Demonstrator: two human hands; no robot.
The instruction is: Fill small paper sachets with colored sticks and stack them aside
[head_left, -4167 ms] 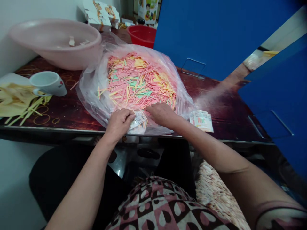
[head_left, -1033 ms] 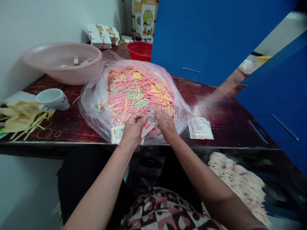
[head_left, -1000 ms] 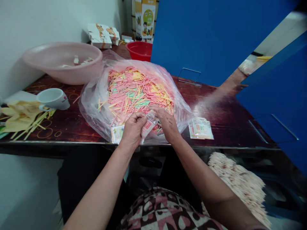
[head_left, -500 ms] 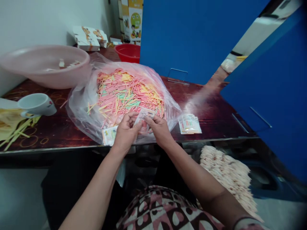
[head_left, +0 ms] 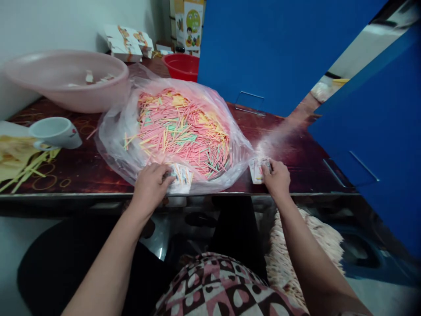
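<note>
At the table's front edge, my left hand (head_left: 151,186) is closed, its fingers and thumb at the near-left side of some small printed packets (head_left: 180,176). My right hand (head_left: 276,179) is farther right, pinching a printed packet (head_left: 256,170) at the small pile there; how many lie under it cannot be made out. Between and behind my hands is a large clear plastic bag (head_left: 115,131), spread open. It is full of thin pink, yellow and green sticks (head_left: 184,127). The packets by my left hand lie against the bag's front.
A pink basin (head_left: 88,96) with a few small pieces stands back left, with a white mug (head_left: 54,134) before it. Yellow strips (head_left: 29,173) lie far left. A red bowl (head_left: 182,68) and blue panels (head_left: 256,48) stand behind. A beige stack (head_left: 307,237) sits below the table.
My hands have parted from the packet they held together in front of the bag. My right hand moved right to the pile; my left moved left to the other packets. The view shifted slightly.
</note>
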